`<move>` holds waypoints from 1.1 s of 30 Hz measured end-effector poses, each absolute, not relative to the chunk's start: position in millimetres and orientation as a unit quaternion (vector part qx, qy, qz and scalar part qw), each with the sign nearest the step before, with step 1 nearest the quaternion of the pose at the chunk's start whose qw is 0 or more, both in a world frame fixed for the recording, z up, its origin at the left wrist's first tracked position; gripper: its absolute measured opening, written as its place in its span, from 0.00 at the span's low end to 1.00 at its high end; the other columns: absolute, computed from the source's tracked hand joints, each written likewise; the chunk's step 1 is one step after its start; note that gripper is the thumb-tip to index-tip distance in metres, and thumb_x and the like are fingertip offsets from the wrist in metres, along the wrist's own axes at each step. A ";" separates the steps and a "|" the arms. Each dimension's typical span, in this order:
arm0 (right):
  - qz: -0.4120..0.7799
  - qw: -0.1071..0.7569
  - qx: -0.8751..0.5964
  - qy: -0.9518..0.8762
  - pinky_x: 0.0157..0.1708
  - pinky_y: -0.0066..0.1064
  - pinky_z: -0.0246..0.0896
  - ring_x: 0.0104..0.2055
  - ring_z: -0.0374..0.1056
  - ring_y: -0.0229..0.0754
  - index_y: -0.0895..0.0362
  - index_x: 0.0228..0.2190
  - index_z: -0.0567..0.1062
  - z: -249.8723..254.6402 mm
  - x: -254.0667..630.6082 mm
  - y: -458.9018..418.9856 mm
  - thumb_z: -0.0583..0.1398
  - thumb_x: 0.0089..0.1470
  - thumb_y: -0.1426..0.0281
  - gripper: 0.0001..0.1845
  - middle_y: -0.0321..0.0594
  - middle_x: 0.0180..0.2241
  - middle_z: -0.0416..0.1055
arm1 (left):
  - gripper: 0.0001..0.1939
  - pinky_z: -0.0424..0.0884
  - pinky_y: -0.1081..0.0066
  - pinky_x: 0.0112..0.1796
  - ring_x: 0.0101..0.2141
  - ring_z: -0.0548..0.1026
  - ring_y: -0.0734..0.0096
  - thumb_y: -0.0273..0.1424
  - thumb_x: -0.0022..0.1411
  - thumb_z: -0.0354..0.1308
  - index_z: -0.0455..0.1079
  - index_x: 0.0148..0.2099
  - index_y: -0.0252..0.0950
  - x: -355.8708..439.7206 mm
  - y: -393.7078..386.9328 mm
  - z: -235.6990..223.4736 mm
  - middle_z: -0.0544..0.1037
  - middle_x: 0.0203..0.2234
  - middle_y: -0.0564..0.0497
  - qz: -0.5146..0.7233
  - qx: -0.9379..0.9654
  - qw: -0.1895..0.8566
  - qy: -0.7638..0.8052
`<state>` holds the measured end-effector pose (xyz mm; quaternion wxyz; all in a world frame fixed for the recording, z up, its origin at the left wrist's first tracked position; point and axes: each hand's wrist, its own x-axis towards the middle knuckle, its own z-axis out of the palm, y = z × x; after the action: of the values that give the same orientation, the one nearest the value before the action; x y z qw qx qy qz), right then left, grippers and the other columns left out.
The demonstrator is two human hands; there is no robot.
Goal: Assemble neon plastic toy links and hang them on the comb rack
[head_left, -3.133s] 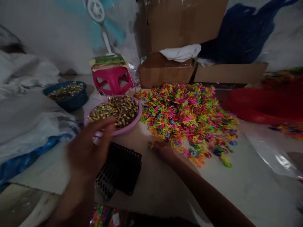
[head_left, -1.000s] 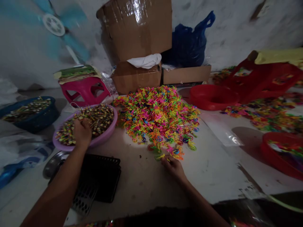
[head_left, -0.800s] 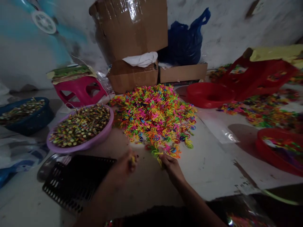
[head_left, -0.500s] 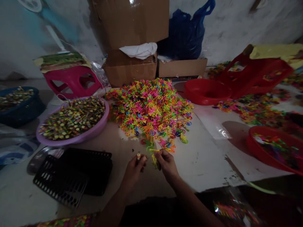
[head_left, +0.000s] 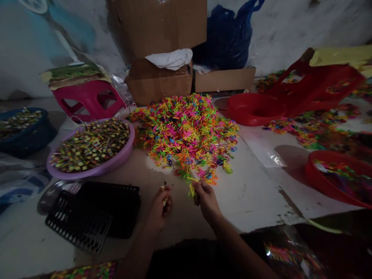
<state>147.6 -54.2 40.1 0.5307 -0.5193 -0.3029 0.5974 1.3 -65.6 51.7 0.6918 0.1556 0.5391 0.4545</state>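
My left hand is closed in a pinch on a small yellowish piece taken from the purple bowl, which is heaped with small dotted pieces. My right hand is closed on a yellow plastic ring at the near edge of a big heap of neon rings. Both hands hover close together over the white floor sheet, just in front of the heap.
A black plastic grid tray lies left of my hands. Behind are a pink stool, a blue basket, stacked cardboard boxes and a blue bag. Red bowls and more rings sit to the right.
My left hand left the purple bowl with a small piece and came in beside my right hand, which picked a yellow ring off the heap's edge.
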 end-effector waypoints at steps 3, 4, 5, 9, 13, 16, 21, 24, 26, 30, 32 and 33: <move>0.624 0.524 -0.513 -0.271 0.09 0.20 0.40 0.10 0.46 0.27 0.56 0.17 0.58 37.4 145.7 -54.5 0.61 0.41 0.55 0.22 0.24 0.10 0.53 | 0.18 0.61 0.79 0.19 0.22 0.71 0.74 0.35 0.43 0.58 0.65 0.38 0.35 -2.3 -64.6 56.3 0.73 0.21 0.53 0.432 0.154 0.751 0.475; 0.628 0.525 -0.510 -0.265 0.08 0.20 0.40 0.10 0.46 0.27 0.56 0.17 0.58 37.2 144.9 -54.8 0.62 0.41 0.55 0.22 0.25 0.10 0.53 | 0.19 0.65 0.76 0.24 0.28 0.73 0.71 0.35 0.43 0.59 0.65 0.40 0.35 -1.8 -65.7 57.7 0.74 0.27 0.50 0.427 0.170 0.764 0.453; 0.627 0.527 -0.510 -0.262 0.08 0.20 0.40 0.10 0.46 0.26 0.56 0.17 0.58 37.5 144.3 -55.1 0.62 0.41 0.55 0.22 0.25 0.10 0.54 | 0.20 0.67 0.73 0.27 0.31 0.73 0.69 0.35 0.44 0.60 0.65 0.41 0.35 -0.7 -67.2 58.3 0.75 0.30 0.49 0.420 0.202 0.766 0.442; 0.604 0.533 -0.523 -0.280 0.09 0.20 0.41 0.10 0.46 0.27 0.56 0.17 0.58 40.3 144.1 -55.7 0.62 0.40 0.54 0.22 0.25 0.10 0.53 | 0.11 0.62 0.74 0.24 0.21 0.67 0.74 0.39 0.50 0.58 0.67 0.30 0.35 5.4 -73.0 51.6 0.67 0.17 0.56 0.379 0.431 0.593 0.565; 0.586 0.524 -0.529 -0.322 0.09 0.20 0.40 0.10 0.45 0.27 0.56 0.18 0.59 39.4 146.8 -55.2 0.62 0.39 0.52 0.23 0.24 0.08 0.52 | 0.13 0.61 0.74 0.27 0.25 0.66 0.74 0.39 0.50 0.58 0.66 0.22 0.35 6.5 -76.4 42.3 0.66 0.21 0.54 0.378 0.588 0.412 0.585; 0.578 0.521 -0.524 -0.347 0.09 0.20 0.39 0.10 0.44 0.26 0.56 0.17 0.59 37.1 148.3 -54.9 0.62 0.38 0.52 0.23 0.23 0.08 0.51 | 0.13 0.61 0.75 0.23 0.20 0.66 0.76 0.40 0.54 0.54 0.69 0.34 0.35 5.2 -79.8 41.7 0.68 0.21 0.55 0.329 0.576 0.510 0.547; 0.582 0.513 -0.521 -0.357 0.09 0.20 0.39 0.10 0.44 0.26 0.56 0.18 0.60 37.2 148.0 -55.2 0.62 0.39 0.52 0.23 0.24 0.08 0.52 | 0.26 0.60 0.76 0.15 0.16 0.66 0.77 0.44 0.54 0.52 0.62 0.51 0.32 4.6 -82.2 50.0 0.70 0.21 0.54 0.306 0.465 0.664 0.499; 0.593 0.506 -0.511 -0.362 0.09 0.20 0.39 0.10 0.44 0.26 0.56 0.18 0.60 38.5 148.1 -55.4 0.62 0.38 0.51 0.23 0.23 0.08 0.51 | 0.27 0.58 0.79 0.13 0.15 0.65 0.79 0.43 0.55 0.51 0.61 0.53 0.32 3.9 -80.8 54.9 0.70 0.22 0.54 0.294 0.476 0.669 0.489; 0.590 0.510 -0.513 -0.358 0.09 0.20 0.38 0.09 0.43 0.26 0.56 0.18 0.60 39.2 148.4 -55.3 0.62 0.39 0.51 0.23 0.23 0.08 0.51 | 0.28 0.55 0.80 0.12 0.14 0.63 0.82 0.42 0.56 0.51 0.57 0.57 0.34 3.1 -79.9 55.7 0.69 0.22 0.55 0.284 0.493 0.658 0.493; 0.585 0.511 -0.520 -0.356 0.09 0.20 0.38 0.09 0.44 0.26 0.56 0.18 0.60 41.6 149.4 -54.5 0.61 0.39 0.52 0.22 0.23 0.08 0.51 | 0.28 0.57 0.81 0.13 0.14 0.63 0.83 0.39 0.57 0.51 0.55 0.59 0.36 1.5 -78.8 53.3 0.68 0.20 0.57 0.276 0.506 0.642 0.507; 0.590 0.499 -0.519 -0.366 0.09 0.20 0.39 0.09 0.44 0.26 0.56 0.17 0.60 44.2 150.8 -54.2 0.62 0.39 0.53 0.21 0.24 0.08 0.52 | 0.29 0.57 0.81 0.13 0.15 0.63 0.82 0.39 0.56 0.52 0.55 0.59 0.35 0.5 -78.6 53.4 0.68 0.21 0.56 0.276 0.505 0.643 0.505; 0.593 0.492 -0.517 -0.372 0.09 0.20 0.39 0.10 0.44 0.27 0.56 0.17 0.60 45.8 151.8 -54.3 0.62 0.38 0.54 0.21 0.24 0.08 0.52 | 0.30 0.56 0.81 0.13 0.15 0.63 0.81 0.39 0.55 0.52 0.56 0.59 0.34 -0.2 -78.7 54.4 0.69 0.22 0.55 0.278 0.500 0.647 0.504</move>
<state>151.8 -54.3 45.8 0.4924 -0.5173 -0.3722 0.5927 -0.2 -78.7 54.4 0.6470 0.5005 0.5036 0.2779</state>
